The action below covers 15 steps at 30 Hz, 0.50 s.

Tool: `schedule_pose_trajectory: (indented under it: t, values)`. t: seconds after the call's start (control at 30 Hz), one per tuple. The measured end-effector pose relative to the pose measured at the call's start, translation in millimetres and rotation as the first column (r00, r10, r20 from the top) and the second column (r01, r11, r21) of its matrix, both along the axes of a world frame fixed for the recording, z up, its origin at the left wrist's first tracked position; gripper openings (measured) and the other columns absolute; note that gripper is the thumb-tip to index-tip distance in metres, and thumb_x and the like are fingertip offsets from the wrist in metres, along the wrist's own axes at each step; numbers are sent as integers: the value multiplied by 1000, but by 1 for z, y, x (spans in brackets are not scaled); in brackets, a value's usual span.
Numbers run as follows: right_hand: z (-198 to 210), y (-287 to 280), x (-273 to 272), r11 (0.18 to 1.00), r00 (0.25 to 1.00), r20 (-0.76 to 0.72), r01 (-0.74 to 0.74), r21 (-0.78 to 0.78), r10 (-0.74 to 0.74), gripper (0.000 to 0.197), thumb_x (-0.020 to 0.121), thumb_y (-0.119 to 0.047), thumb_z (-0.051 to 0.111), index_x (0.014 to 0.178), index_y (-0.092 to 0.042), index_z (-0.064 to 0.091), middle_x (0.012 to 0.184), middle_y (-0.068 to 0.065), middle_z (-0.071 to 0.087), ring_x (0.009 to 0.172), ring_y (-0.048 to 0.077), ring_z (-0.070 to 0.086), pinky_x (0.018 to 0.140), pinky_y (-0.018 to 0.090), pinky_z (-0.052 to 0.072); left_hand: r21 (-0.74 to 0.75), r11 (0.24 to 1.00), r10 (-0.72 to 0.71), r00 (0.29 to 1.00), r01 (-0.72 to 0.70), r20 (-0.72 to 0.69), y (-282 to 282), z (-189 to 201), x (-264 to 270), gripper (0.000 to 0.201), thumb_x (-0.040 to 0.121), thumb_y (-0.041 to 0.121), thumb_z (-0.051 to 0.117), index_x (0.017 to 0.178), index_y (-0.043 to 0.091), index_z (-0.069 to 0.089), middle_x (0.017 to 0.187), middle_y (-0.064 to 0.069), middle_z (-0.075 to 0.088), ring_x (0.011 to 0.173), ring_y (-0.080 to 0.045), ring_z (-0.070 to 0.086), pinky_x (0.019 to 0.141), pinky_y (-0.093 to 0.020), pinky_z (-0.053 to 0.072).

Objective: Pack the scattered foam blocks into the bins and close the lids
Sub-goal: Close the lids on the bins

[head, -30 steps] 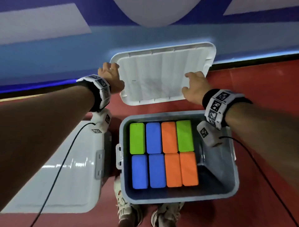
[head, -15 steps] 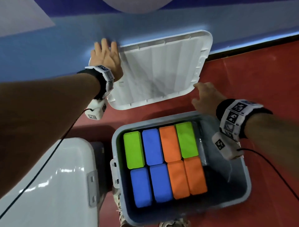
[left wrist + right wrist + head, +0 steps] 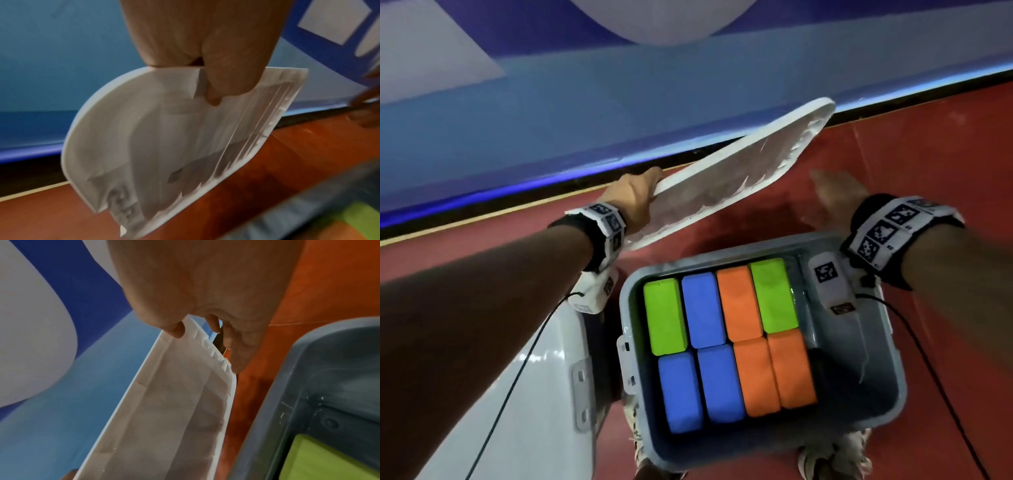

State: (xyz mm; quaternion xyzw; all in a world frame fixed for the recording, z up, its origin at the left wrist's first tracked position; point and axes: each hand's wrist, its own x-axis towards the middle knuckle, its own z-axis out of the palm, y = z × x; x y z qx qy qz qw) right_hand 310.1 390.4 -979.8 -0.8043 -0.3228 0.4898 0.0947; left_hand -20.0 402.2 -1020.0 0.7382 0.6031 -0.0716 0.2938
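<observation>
A grey bin (image 3: 859,359) stands open on the red floor, holding green (image 3: 664,315), blue (image 3: 703,308) and orange (image 3: 791,366) foam blocks in two packed rows. Its white lid (image 3: 722,198) hangs tilted in the air beyond the bin. My left hand (image 3: 633,195) grips the lid's left edge; in the left wrist view my left hand (image 3: 222,81) has its thumb on the lid (image 3: 164,146). My right hand (image 3: 835,195) is blurred with fingers extended by the lid's right end. In the right wrist view my right hand (image 3: 207,331) lies along the lid's rim (image 3: 174,418); contact is unclear.
A second bin with a white lid (image 3: 534,394) on it stands at the left, touching the grey bin's latch side. A blue wall (image 3: 688,102) runs close behind. My shoes (image 3: 835,455) are under the bin's near edge. Bare red floor (image 3: 945,154) lies to the right.
The lid leaned against the wall with both hands on it. My right hand came off it, and my left hand has now lifted it, tilted, toward the bin.
</observation>
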Motion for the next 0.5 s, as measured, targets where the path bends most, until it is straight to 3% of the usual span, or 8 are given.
schedule_pose_trajectory:
  t: [0.07, 0.17, 0.23, 0.3, 0.37, 0.43, 0.5]
  values:
    - [1, 2, 15, 994, 988, -113, 102, -35, -105, 52, 101, -38, 43, 145, -12, 41, 139, 13, 52, 104, 28, 60, 75, 37, 56, 20, 999, -29, 1000, 29, -12, -19, 12, 6, 36, 83, 9, 56, 114, 22, 44, 96, -7, 63, 84, -31, 62, 72, -37, 50]
    - [14, 7, 41, 981, 962, -193, 193, -21, -193, 53, 100, -44, 40, 145, -15, 40, 134, 11, 53, 103, 28, 62, 89, 46, 56, 78, 996, -50, 999, 50, 8, -43, 36, 15, 41, 75, 1, 54, 110, 22, 46, 100, -7, 61, 86, -30, 58, 75, -39, 50]
    - [32, 5, 65, 953, 915, -274, 301, -21, -295, 44, 104, -38, 36, 142, -16, 39, 129, 13, 51, 96, 30, 63, 87, 46, 56, 147, 985, -89, 996, 90, -11, -57, 59, 28, 44, 71, -2, 53, 109, 20, 49, 103, -7, 61, 92, -31, 56, 79, -42, 49]
    - [52, -1, 95, 878, 798, -374, 464, -118, -472, 39, 103, -34, 42, 135, -13, 40, 118, 22, 52, 97, 37, 63, 82, 48, 57, 203, 969, -120, 988, 138, -97, -75, 81, 44, 50, 70, -3, 58, 115, 17, 50, 113, -9, 61, 104, -31, 53, 88, -43, 47]
    - [69, -8, 120, 845, 731, -425, 482, -234, -534, 32, 102, -29, 48, 120, -3, 44, 110, 26, 57, 101, 39, 63, 75, 47, 59, 227, 960, -121, 975, 162, -185, -103, 96, 55, 55, 71, -5, 63, 122, 12, 50, 124, -16, 57, 114, -33, 49, 94, -46, 46]
    - [75, -23, 146, 898, 807, -406, 331, -290, -429, 22, 102, -25, 50, 106, -3, 49, 107, 23, 62, 97, 34, 64, 63, 41, 62, 321, 922, -145, 963, 215, -228, -138, 106, 71, 56, 70, -6, 68, 119, 11, 49, 119, -19, 58, 107, -33, 48, 86, -46, 53]
    - [70, -41, 164, 923, 884, -338, 213, -322, -322, 21, 98, -27, 57, 106, -9, 52, 105, 18, 64, 93, 29, 66, 54, 37, 61, 325, 907, -209, 957, 266, -200, -172, 107, 88, 40, 78, 0, 63, 113, 12, 49, 109, -16, 55, 95, -32, 45, 79, -47, 52]
